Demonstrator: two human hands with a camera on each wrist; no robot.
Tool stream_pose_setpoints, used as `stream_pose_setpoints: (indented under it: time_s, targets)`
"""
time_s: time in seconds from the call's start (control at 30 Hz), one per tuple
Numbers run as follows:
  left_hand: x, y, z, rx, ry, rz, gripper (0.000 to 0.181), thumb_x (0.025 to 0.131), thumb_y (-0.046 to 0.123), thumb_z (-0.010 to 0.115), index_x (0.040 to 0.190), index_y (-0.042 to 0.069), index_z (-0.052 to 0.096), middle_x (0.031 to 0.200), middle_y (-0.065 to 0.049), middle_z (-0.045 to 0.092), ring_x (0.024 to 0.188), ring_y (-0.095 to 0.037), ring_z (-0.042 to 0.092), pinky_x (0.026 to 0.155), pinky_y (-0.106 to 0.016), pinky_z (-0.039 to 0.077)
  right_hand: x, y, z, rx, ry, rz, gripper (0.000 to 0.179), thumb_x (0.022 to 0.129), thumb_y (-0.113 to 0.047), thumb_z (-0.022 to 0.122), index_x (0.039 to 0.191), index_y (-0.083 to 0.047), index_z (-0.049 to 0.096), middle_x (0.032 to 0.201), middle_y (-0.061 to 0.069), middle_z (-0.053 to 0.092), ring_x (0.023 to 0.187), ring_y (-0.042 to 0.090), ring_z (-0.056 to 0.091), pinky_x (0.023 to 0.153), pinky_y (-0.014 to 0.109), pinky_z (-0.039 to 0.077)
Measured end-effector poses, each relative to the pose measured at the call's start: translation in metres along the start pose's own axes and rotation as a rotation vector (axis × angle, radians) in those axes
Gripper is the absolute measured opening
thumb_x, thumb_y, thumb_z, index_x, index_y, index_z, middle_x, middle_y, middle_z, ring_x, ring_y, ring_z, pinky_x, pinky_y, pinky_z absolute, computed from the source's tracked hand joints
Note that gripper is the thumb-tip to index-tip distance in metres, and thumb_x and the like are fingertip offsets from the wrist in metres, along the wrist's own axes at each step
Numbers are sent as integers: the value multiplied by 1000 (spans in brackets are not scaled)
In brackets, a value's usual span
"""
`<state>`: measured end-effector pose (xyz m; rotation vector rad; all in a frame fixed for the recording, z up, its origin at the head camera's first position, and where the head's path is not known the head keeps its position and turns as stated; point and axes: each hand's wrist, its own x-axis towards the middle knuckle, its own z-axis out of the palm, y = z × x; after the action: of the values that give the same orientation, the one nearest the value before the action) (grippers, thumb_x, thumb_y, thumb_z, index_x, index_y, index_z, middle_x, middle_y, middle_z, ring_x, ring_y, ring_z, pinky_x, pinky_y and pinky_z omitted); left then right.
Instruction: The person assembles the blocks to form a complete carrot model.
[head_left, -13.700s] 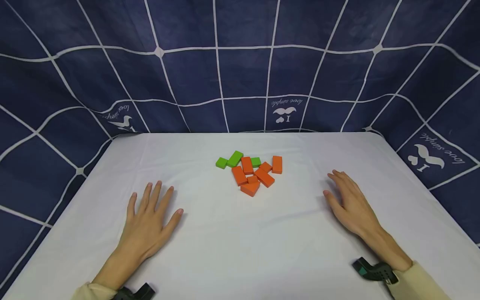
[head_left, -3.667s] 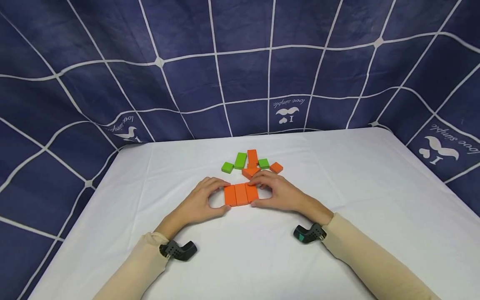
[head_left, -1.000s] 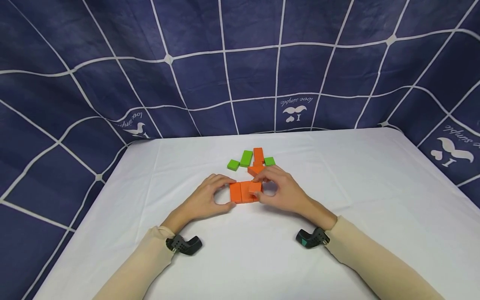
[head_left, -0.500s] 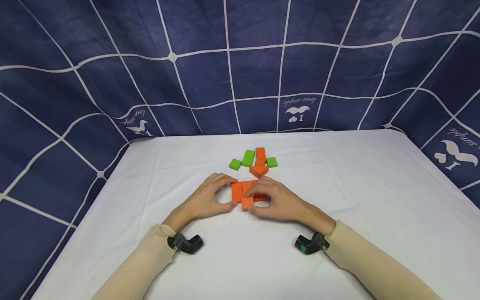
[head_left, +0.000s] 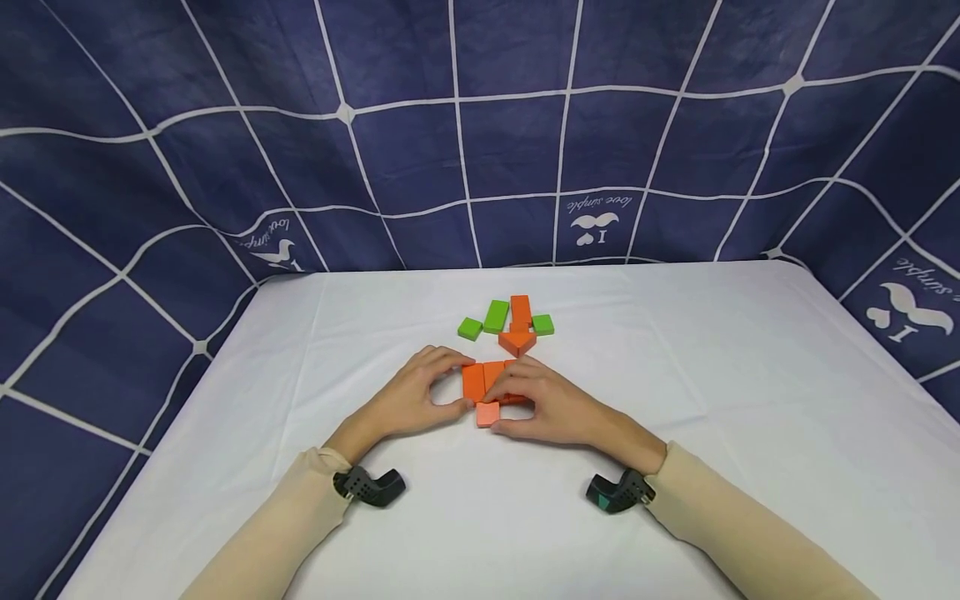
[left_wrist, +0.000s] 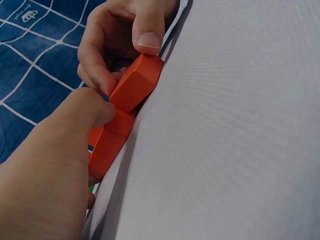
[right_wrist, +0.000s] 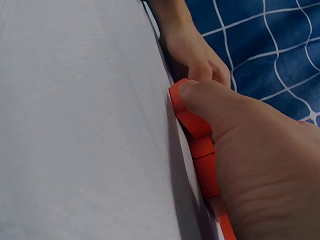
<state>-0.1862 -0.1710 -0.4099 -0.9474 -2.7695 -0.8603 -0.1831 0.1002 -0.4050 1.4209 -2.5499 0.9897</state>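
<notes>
Three orange rectangular blocks (head_left: 473, 383) lie side by side on the white cloth. My left hand (head_left: 408, 398) pinches the leftmost one, thumb at its near end and fingertips at its far end. With thumb and fingers my right hand (head_left: 558, 406) pinches a small orange block (head_left: 487, 415) against the near side of the row. In the left wrist view this small block (left_wrist: 137, 82) is tilted beside the row, under the right thumb. The right fingers partly cover the rightmost block. The right wrist view shows the right thumb (right_wrist: 195, 92) over the small block's edge.
Beyond the row lie an orange wedge-shaped block (head_left: 517, 342), another orange block (head_left: 520, 309) and three green blocks, one long (head_left: 496, 317) and two small, left (head_left: 470, 328) and right (head_left: 543, 324). A blue checked cloth (head_left: 510, 150) hangs behind the table.
Scattered orange blocks have been gathered into a row of three. Over the last second my right hand has brought the small orange block from above the row's right end to its near side.
</notes>
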Motion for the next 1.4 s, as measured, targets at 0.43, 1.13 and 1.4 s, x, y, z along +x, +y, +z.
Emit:
stream_pose_setpoints:
  time_s: [0.43, 1.13, 1.4]
  targets:
    - [0, -2, 1, 0, 6, 3, 54, 87, 39, 76, 136, 21, 64, 134, 4, 62, 121, -15, 53, 106, -46, 45, 0, -1, 0, 21, -11, 33, 28, 89, -37, 82, 113, -26, 75, 112, -15, 64, 111, 5, 55, 103, 35, 46]
    - [-1, -1, 1, 3, 5, 2, 56, 86, 40, 77, 137, 21, 64, 134, 4, 63, 124, -15, 52, 109, -45, 43, 14, 25, -11, 62, 360, 7, 20, 93, -10, 77, 112, -10, 75, 101, -1, 70, 92, 14, 62, 81, 32, 54]
    - [-1, -1, 1, -1, 10, -2, 55, 86, 41, 77, 136, 21, 64, 134, 4, 62, 124, -16, 52, 109, -46, 43, 20, 35, -15, 11, 358, 131, 26, 92, -18, 78, 117, -12, 76, 109, -1, 71, 104, 16, 58, 90, 37, 51]
